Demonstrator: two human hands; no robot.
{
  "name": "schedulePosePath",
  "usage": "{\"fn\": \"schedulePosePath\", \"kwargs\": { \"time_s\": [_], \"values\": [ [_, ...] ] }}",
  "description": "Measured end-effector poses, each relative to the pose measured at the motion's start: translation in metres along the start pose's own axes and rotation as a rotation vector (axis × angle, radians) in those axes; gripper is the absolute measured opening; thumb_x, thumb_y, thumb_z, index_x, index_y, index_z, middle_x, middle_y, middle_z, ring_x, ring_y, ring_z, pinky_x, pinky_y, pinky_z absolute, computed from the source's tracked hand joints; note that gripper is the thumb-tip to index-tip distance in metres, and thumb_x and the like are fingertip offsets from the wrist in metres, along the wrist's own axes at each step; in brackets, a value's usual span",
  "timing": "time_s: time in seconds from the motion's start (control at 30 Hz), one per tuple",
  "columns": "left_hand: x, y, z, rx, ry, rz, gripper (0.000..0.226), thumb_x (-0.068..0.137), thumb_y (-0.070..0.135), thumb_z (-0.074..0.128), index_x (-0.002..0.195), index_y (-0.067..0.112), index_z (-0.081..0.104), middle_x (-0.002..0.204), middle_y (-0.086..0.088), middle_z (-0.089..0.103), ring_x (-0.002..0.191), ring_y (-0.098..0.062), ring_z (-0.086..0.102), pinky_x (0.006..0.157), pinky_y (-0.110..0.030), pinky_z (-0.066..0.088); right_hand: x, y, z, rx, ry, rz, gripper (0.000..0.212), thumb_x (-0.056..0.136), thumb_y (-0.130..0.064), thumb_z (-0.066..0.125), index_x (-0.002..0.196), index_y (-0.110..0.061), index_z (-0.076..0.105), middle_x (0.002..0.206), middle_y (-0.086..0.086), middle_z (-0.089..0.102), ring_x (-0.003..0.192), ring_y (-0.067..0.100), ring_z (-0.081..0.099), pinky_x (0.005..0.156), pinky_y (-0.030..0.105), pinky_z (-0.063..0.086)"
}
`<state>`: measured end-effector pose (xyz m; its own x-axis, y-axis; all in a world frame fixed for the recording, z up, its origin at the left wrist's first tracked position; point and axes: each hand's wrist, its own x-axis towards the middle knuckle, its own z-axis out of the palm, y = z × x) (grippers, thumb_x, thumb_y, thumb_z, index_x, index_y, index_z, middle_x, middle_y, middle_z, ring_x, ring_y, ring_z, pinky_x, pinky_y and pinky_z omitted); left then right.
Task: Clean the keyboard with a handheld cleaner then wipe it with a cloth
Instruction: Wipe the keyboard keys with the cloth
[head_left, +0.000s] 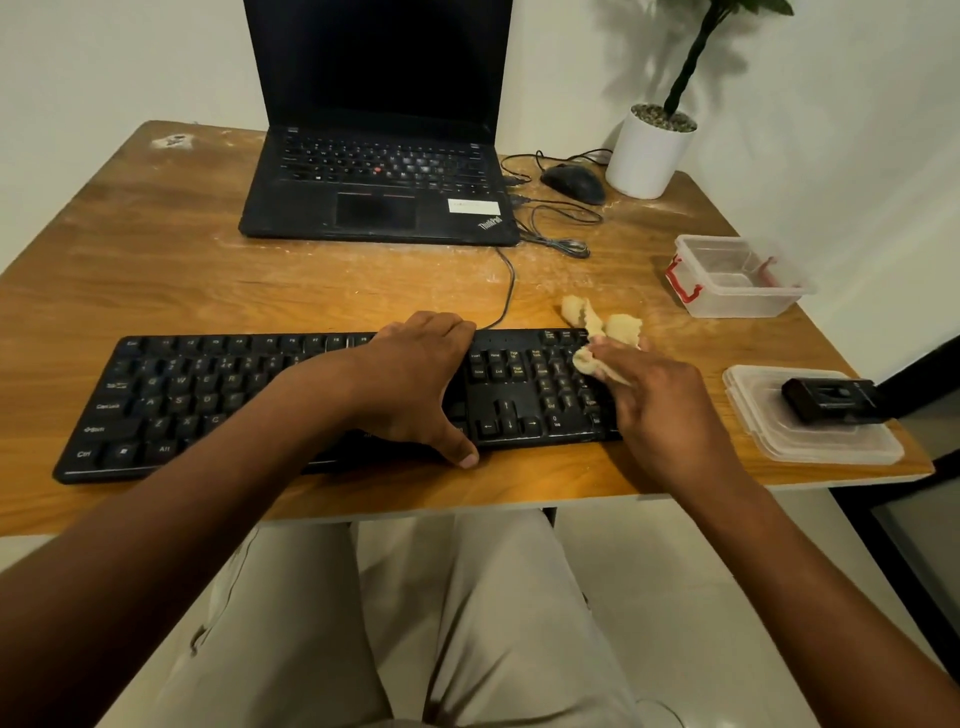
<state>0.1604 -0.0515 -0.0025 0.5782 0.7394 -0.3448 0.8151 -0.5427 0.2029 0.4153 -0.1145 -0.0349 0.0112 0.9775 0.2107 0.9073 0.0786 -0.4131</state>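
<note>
The right hand (660, 405) pinches a yellow cloth (602, 338) against the number pad at the right end of the keyboard (291, 395). The left hand (415, 379) lies spread across the keyboard's middle, thumb hooked over the near edge, steadying it. The black cleaner (828, 400) rests on a plastic lid (831, 447) to the right, so vacuuming looks finished; wiping seems under way, with the keys to the left probably yet to do.

Both forearms are bare to the frame edges, with no sleeves, watch or rings showing on the left hand (415, 382) at 12 o'clock or the right hand (657, 410) at 2 o'clock, while light beige trousers (467, 623), creased lengthwise, cover both thighs at 6 o'clock.
</note>
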Motion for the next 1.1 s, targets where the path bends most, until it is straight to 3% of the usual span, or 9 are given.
{"fn": "schedulePosePath", "kwargs": {
  "time_s": [0.07,0.23,0.3,0.47,0.63,0.77,0.9,1.1],
  "values": [
    [-0.001,0.001,-0.001,-0.002,-0.003,-0.006,0.137,0.066,0.070,0.080,0.162,0.015,-0.001,0.169,-0.001,0.007,0.155,-0.022,0.004,0.127,-0.044,0.011,0.008,-0.016,0.007,0.014,-0.009,-0.025,0.043,0.099,-0.006,0.058,0.140,-0.020,0.060,0.146,0.001,0.056,0.146,0.026,0.040,0.123,0.041,0.028],
    [-0.002,0.003,-0.002,-0.002,-0.012,-0.008,0.137,0.067,0.070,0.080,0.162,0.015,-0.001,0.170,-0.001,0.005,0.156,-0.022,0.003,0.125,-0.042,0.010,-0.017,-0.030,0.012,0.024,-0.057,-0.183,0.044,0.094,0.002,0.063,0.135,-0.015,0.065,0.142,0.001,0.060,0.145,0.008,0.028,0.117,0.019,0.020],
    [-0.002,0.002,-0.002,-0.003,-0.006,-0.005,0.135,0.067,0.069,0.080,0.162,0.014,0.000,0.169,-0.001,0.007,0.155,-0.022,0.004,0.125,-0.043,0.010,-0.027,-0.013,0.002,0.023,-0.025,-0.148,0.047,0.093,0.005,0.064,0.134,-0.017,0.066,0.141,-0.001,0.060,0.143,0.009,0.030,0.117,0.023,0.022],
    [-0.001,0.001,-0.002,-0.007,0.000,-0.002,0.135,0.065,0.069,0.081,0.161,0.014,0.004,0.168,-0.002,0.012,0.154,-0.023,0.008,0.126,-0.044,0.014,-0.002,-0.008,0.003,-0.018,0.028,0.017,0.040,0.100,-0.005,0.058,0.137,-0.018,0.063,0.144,0.002,0.058,0.143,0.030,0.043,0.122,0.038,0.027],
    [0.000,0.000,-0.002,-0.004,-0.006,-0.009,0.136,0.065,0.071,0.081,0.161,0.015,0.003,0.168,-0.002,0.010,0.154,-0.023,0.008,0.126,-0.044,0.014,-0.014,-0.035,0.013,0.018,-0.059,-0.144,0.046,0.096,0.003,0.058,0.138,-0.014,0.062,0.145,0.003,0.056,0.148,0.019,0.029,0.119,0.028,0.016],
    [0.001,-0.001,0.000,-0.001,0.005,0.002,0.136,0.065,0.071,0.080,0.161,0.014,0.004,0.168,-0.002,0.010,0.155,-0.023,0.007,0.127,-0.044,0.014,-0.036,-0.010,0.004,0.003,-0.002,-0.134,0.051,0.090,0.010,0.064,0.134,-0.015,0.066,0.140,0.002,0.061,0.142,0.018,0.032,0.117,0.034,0.025],
    [0.001,0.000,0.000,-0.009,0.002,-0.002,0.134,0.065,0.070,0.081,0.161,0.015,0.006,0.168,-0.002,0.012,0.154,-0.023,0.009,0.126,-0.045,0.015,-0.007,-0.010,0.014,-0.022,0.032,-0.055,0.046,0.095,0.002,0.059,0.137,-0.016,0.063,0.144,0.002,0.058,0.146,0.026,0.039,0.120,0.028,0.019],
    [0.001,0.000,0.000,-0.004,-0.002,-0.007,0.137,0.064,0.070,0.081,0.161,0.015,0.003,0.168,-0.002,0.010,0.155,-0.023,0.007,0.127,-0.045,0.014,-0.038,-0.025,0.013,0.010,-0.050,-0.246,0.055,0.086,0.013,0.064,0.135,-0.013,0.065,0.142,0.002,0.060,0.144,0.017,0.030,0.118,0.035,0.025]
  ]
}}
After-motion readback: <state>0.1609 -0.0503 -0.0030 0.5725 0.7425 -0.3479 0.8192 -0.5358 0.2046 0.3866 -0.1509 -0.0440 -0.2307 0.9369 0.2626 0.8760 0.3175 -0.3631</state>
